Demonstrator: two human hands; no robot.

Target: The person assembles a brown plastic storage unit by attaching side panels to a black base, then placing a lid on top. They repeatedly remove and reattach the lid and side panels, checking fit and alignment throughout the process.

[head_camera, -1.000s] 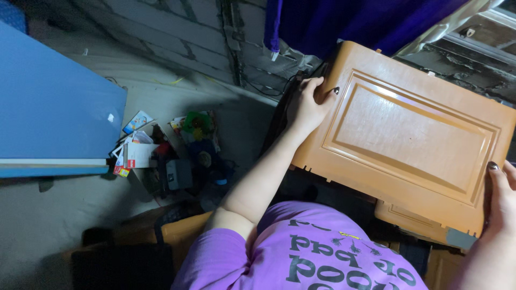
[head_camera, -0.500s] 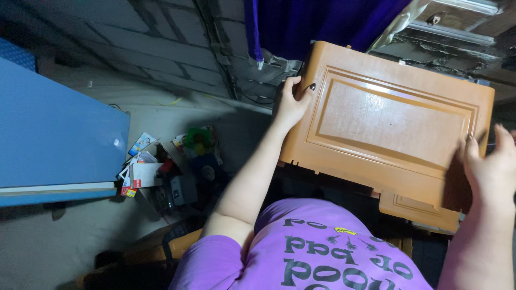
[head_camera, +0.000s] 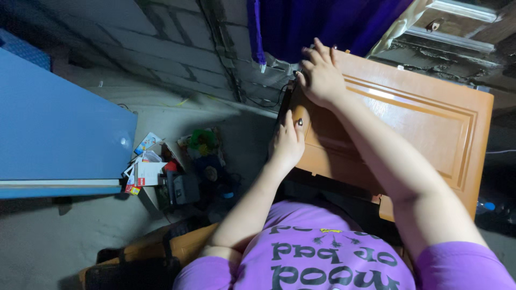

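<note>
- I see the orange panelled cabinet door [head_camera: 408, 134] held out in front of the purple shirt [head_camera: 322, 252], tilted, with its near left corner toward the grey block wall [head_camera: 161, 43] and the blue curtain [head_camera: 317, 21] above it.
- My left hand [head_camera: 286, 144] sits on the door's left edge, fingers curled round the rim and thumb on the face; it is clamped on the door.
- My right hand [head_camera: 321, 78] reaches across to the upper left corner, palm flat on the panel and fingers spread over the top edge. It presses on the door, but I cannot tell whether the fingertips hook behind the edge, since the corner is in shadow.
- Both hands are bunched on one side, so the far right end hangs unsupported. To handle it well, I judge the grip should stay firm on the rim and the panel be kept close to the body, so it does not swing.
- The raised moulding gives little purchase; the outer edge is the safer hold.
- On the floor to the left lies a heap of small boxes and clutter [head_camera: 172, 166], beside a blue board [head_camera: 59, 134]. The door's lower corner should stay well apart from both.
- A dark cable [head_camera: 258, 102] runs down the wall near the door's corner; I would avoid snagging it.
</note>
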